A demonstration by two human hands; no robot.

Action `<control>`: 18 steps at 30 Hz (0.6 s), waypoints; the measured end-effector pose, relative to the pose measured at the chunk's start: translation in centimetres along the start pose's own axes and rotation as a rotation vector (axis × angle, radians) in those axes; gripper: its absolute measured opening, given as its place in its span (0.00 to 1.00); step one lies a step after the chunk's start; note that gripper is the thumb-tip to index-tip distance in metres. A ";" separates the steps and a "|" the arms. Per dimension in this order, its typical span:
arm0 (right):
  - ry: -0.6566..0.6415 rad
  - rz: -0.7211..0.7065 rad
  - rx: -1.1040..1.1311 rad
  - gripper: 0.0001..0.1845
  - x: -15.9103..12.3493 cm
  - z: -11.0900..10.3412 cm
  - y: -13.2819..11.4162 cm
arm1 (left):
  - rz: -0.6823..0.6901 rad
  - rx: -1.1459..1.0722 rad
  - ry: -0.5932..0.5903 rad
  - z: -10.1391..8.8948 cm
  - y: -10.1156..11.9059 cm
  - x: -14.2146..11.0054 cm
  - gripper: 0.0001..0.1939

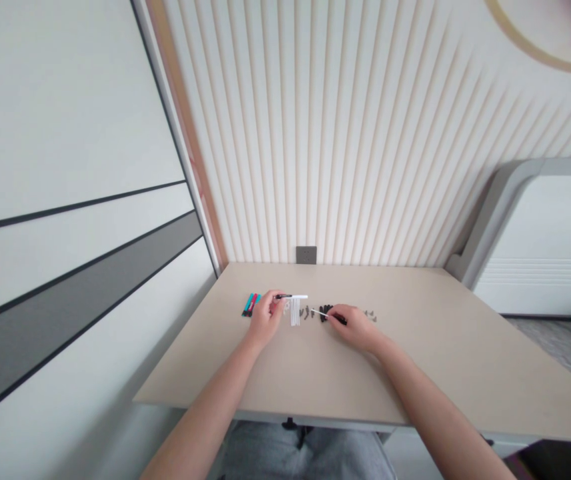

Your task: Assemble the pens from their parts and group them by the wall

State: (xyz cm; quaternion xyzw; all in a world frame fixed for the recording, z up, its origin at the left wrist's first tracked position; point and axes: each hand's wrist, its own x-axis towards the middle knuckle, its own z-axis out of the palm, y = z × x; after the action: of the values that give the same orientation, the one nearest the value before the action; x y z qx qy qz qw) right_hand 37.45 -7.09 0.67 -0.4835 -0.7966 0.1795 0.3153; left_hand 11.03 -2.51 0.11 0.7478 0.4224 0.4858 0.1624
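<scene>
My left hand (265, 319) is closed round a white pen barrel (294, 297) with a black end, held level just above the beige table (415, 360). My right hand (353, 325) pinches a thin white refill (319, 313) that points left toward the barrel. Between the hands lies a row of white pen barrels (294, 311). Small dark pen parts (307, 312) lie beside them, and a heap of black caps (326, 311) sits at my right fingertips. Left of my left hand lie finished pens in blue, red and black (251, 305).
The table stands against a ribbed wall with a grey socket (306, 255) just above the back edge. A white and grey panelled wall runs along the left. A white unit with a grey frame (540, 240) stands at the right. More small dark parts (371, 315) lie right of my right hand.
</scene>
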 end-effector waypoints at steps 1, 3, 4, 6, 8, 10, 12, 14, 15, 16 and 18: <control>-0.011 -0.016 0.001 0.10 0.0 0.0 0.0 | -0.005 0.003 0.021 -0.1 0.0 0.1 0.10; -0.037 -0.062 0.000 0.09 -0.1 0.1 -0.2 | -0.006 0.006 0.038 -0.2 0.1 0.1 0.09; -0.056 -0.089 -0.005 0.09 -0.1 0.2 -0.3 | -0.001 0.008 0.035 -0.3 0.2 0.1 0.09; -0.101 -0.131 -0.019 0.08 -0.1 0.5 -0.5 | 0.018 0.015 0.008 -0.4 0.4 0.0 0.08; -0.149 -0.150 -0.026 0.08 0.0 0.9 -0.5 | 0.050 0.024 -0.041 -0.3 0.6 -0.1 0.07; -0.176 -0.153 -0.025 0.07 0.0 1.2 -0.5 | 0.090 0.032 -0.103 -0.3 0.8 -0.2 0.05; -0.167 -0.120 -0.029 0.07 0.0 1.4 -0.5 | 0.132 0.037 -0.166 -0.2 0.9 -0.3 0.04; -0.142 -0.072 -0.030 0.12 0.1 1.6 -0.5 | 0.167 0.042 -0.223 -0.1 1.0 -0.4 0.04; -0.134 -0.056 -0.027 0.14 0.1 1.6 -0.6 | 0.182 0.046 -0.249 0.0 1.1 -0.4 0.04; -0.134 -0.052 -0.025 0.15 0.1 1.7 -0.7 | 0.193 0.051 -0.272 0.0 1.1 -0.5 0.04; -0.142 -0.070 -0.032 0.15 0.1 1.9 -1.0 | 0.210 0.061 -0.305 0.1 1.2 -0.6 0.04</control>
State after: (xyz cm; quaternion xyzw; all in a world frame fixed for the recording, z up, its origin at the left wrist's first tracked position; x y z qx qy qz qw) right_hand 35.47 -7.40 -0.15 -0.4466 -0.8360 0.1894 0.2565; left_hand 11.60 -3.64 0.46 0.8573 0.3271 0.3680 0.1503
